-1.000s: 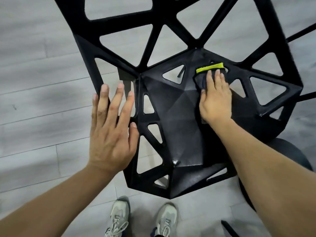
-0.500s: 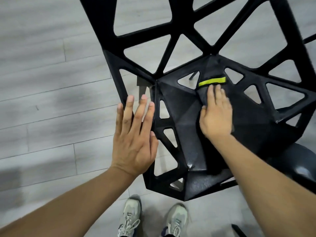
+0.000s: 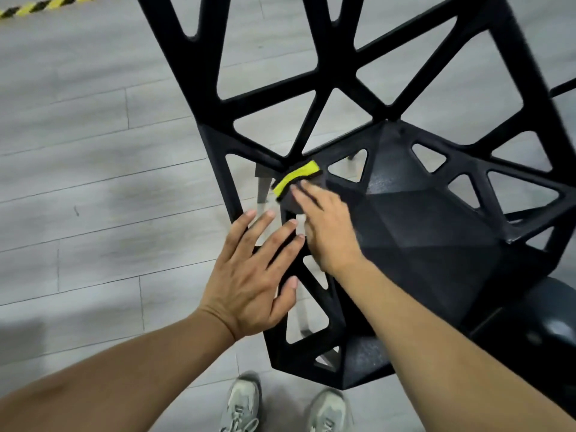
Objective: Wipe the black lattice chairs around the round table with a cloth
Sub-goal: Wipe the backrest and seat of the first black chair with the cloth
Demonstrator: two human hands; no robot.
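A black lattice chair (image 3: pixel 436 232) fills the middle and right of the head view, its faceted seat below me and its open-triangle back rising toward the top. My right hand (image 3: pixel 327 226) presses a dark cloth with a yellow-green edge (image 3: pixel 296 179) flat against the seat's back left corner, where seat and backrest meet. My left hand (image 3: pixel 252 275) lies with straight, spread fingers on the seat's left rim, holding nothing, its fingertips close to the right hand.
Grey wood-plank floor (image 3: pixel 93 182) surrounds the chair. A yellow-and-black striped tape (image 3: pixel 40 4) runs along the floor at the top left. My two grey sneakers (image 3: pixel 243 403) stand just in front of the seat. A dark rounded object (image 3: pixel 542 325) sits at the lower right.
My right hand has slid the cloth leftward across the seat to its back left corner. The view has shifted, and my left hand stays on the left rim, now close to the right hand.
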